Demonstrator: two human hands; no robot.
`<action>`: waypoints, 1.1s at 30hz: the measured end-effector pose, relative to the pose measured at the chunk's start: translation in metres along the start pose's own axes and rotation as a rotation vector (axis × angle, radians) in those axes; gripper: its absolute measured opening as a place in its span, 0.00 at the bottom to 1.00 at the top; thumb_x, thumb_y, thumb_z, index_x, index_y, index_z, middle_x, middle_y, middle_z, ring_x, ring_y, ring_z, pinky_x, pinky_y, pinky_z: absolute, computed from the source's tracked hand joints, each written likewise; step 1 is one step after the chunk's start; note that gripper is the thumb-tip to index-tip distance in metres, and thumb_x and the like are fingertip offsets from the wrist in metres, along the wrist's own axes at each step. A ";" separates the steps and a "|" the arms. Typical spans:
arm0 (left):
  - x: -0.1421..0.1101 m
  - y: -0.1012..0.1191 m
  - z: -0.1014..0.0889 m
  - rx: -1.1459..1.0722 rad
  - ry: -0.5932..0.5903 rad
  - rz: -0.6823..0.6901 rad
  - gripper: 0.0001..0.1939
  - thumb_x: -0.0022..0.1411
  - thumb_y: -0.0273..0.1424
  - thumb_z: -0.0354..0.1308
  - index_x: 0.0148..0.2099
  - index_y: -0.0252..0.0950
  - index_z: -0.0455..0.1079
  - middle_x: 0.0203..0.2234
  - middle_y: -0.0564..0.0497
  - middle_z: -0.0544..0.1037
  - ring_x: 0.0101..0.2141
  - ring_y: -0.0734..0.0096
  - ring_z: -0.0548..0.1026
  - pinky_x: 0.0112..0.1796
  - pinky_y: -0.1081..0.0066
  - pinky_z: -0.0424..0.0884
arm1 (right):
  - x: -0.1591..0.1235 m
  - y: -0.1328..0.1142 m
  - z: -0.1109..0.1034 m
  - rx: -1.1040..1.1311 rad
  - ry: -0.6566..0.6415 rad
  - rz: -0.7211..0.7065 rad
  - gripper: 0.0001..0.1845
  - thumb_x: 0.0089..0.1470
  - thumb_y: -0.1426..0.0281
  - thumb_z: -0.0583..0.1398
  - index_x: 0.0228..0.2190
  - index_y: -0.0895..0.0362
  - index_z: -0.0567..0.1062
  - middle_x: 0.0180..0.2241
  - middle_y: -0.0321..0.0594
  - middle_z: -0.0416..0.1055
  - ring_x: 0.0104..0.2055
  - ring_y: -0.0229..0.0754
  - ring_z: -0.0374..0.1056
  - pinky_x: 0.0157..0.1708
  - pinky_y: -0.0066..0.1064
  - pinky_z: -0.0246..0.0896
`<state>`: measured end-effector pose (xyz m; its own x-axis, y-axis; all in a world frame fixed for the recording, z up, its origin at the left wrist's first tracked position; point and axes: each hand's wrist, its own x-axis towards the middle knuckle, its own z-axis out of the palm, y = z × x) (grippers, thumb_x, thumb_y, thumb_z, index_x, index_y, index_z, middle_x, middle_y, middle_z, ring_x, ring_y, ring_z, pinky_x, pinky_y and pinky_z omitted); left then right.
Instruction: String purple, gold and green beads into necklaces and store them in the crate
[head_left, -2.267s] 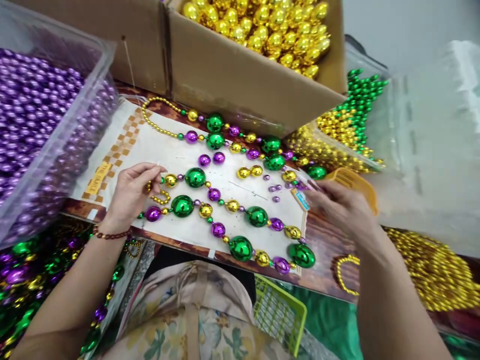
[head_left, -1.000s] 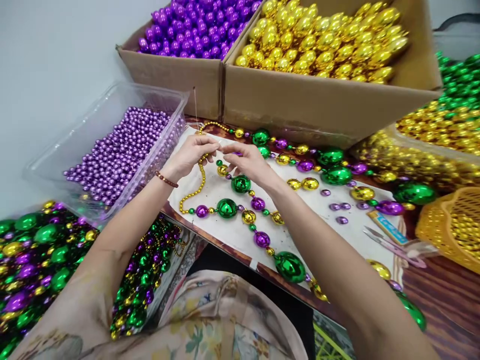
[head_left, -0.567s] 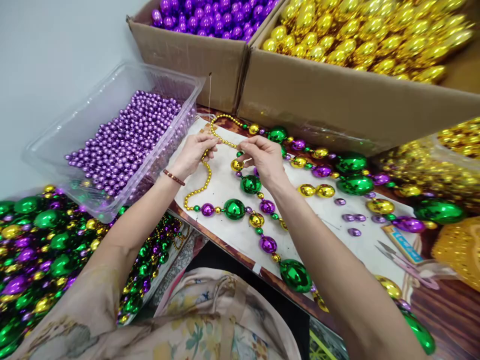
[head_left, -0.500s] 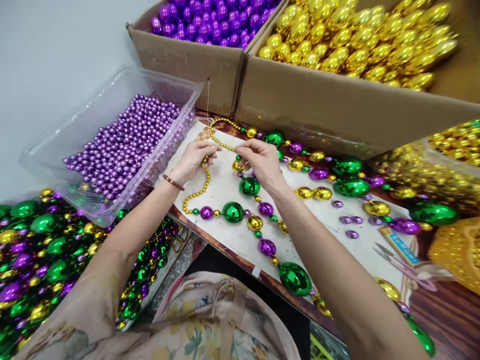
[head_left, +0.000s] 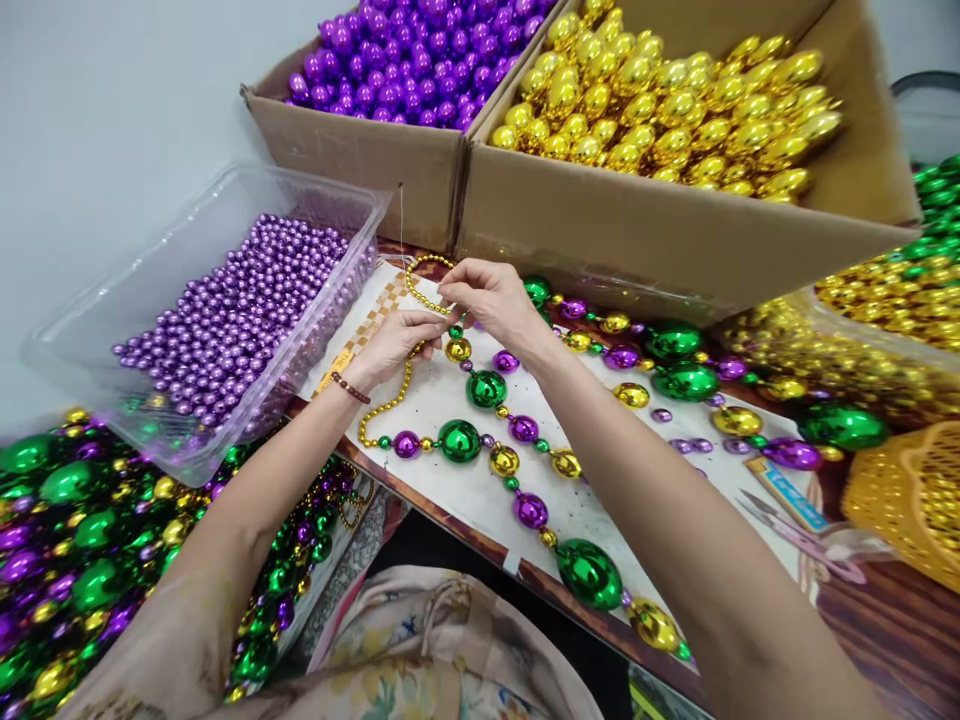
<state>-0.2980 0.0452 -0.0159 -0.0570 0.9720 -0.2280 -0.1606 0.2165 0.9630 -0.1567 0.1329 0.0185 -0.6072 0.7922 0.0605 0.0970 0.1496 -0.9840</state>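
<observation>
My left hand is closed in a pinch on a bead necklace, whose small gold bead strand hangs from under the fingers. My right hand is closed too, pinching the necklace beside the left fingertips; a loop of gold beads curves up behind it. The fingers hide the exact gripped spot. Larger beads lie on the white sheet below, among them a green bead and a purple bead. A thin thread hangs from the cardboard front above the loop.
A clear plastic tray holds small purple beads. Cardboard boxes of purple beads and gold beads stand behind. Scissors and a yellow basket lie right; finished-looking bead strands are heaped left.
My hands have come together, the right moving left and the left shifting slightly right, so their fingertips nearly meet. The camera view has also shifted.
</observation>
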 end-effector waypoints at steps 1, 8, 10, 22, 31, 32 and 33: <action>0.001 0.000 -0.001 -0.009 -0.008 0.002 0.10 0.51 0.33 0.71 0.33 0.31 0.79 0.21 0.54 0.74 0.20 0.83 0.67 0.22 0.78 0.59 | 0.002 0.001 0.001 -0.033 -0.017 -0.001 0.02 0.50 0.72 0.60 0.27 0.57 0.72 0.22 0.32 0.68 0.23 0.35 0.67 0.22 0.25 0.58; 0.003 0.000 -0.003 0.035 -0.024 -0.020 0.10 0.52 0.33 0.71 0.32 0.31 0.78 0.22 0.53 0.75 0.20 0.83 0.67 0.22 0.77 0.58 | 0.009 0.004 0.002 -0.095 -0.035 -0.014 0.02 0.51 0.74 0.59 0.27 0.58 0.72 0.22 0.33 0.70 0.24 0.35 0.68 0.22 0.25 0.59; 0.002 0.000 -0.001 0.058 -0.043 -0.016 0.08 0.54 0.32 0.69 0.32 0.31 0.79 0.23 0.51 0.76 0.20 0.82 0.67 0.23 0.77 0.60 | 0.011 0.000 0.002 -0.035 -0.010 0.019 0.03 0.52 0.74 0.60 0.27 0.57 0.71 0.24 0.35 0.72 0.23 0.35 0.69 0.20 0.25 0.59; -0.001 0.006 -0.004 0.339 0.064 0.102 0.09 0.60 0.31 0.61 0.28 0.34 0.73 0.20 0.54 0.73 0.20 0.80 0.67 0.24 0.76 0.63 | 0.020 0.004 -0.004 -0.007 -0.033 0.150 0.04 0.58 0.70 0.64 0.35 0.58 0.75 0.29 0.38 0.76 0.22 0.35 0.72 0.16 0.23 0.61; -0.007 0.016 -0.016 0.807 0.115 0.295 0.12 0.62 0.30 0.57 0.26 0.35 0.70 0.20 0.54 0.73 0.23 0.77 0.66 0.26 0.74 0.60 | -0.010 0.027 -0.014 -0.289 -0.151 0.061 0.11 0.56 0.71 0.63 0.23 0.59 0.77 0.19 0.33 0.71 0.20 0.33 0.65 0.25 0.26 0.55; -0.007 0.018 -0.016 0.834 0.103 0.277 0.12 0.62 0.29 0.57 0.25 0.35 0.70 0.19 0.54 0.71 0.22 0.77 0.65 0.26 0.74 0.59 | -0.011 0.025 -0.014 -0.320 -0.133 0.045 0.11 0.56 0.70 0.63 0.23 0.59 0.77 0.19 0.34 0.72 0.20 0.33 0.65 0.26 0.26 0.55; -0.007 0.019 -0.016 0.815 0.083 0.226 0.13 0.62 0.29 0.58 0.24 0.35 0.69 0.17 0.55 0.70 0.21 0.77 0.64 0.25 0.74 0.58 | -0.012 0.022 -0.014 -0.365 -0.106 0.027 0.11 0.57 0.70 0.62 0.24 0.58 0.78 0.20 0.34 0.72 0.21 0.34 0.65 0.26 0.27 0.54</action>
<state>-0.3161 0.0412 0.0019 -0.0798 0.9968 0.0035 0.6215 0.0470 0.7820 -0.1359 0.1346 -0.0016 -0.6769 0.7361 -0.0015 0.3773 0.3452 -0.8593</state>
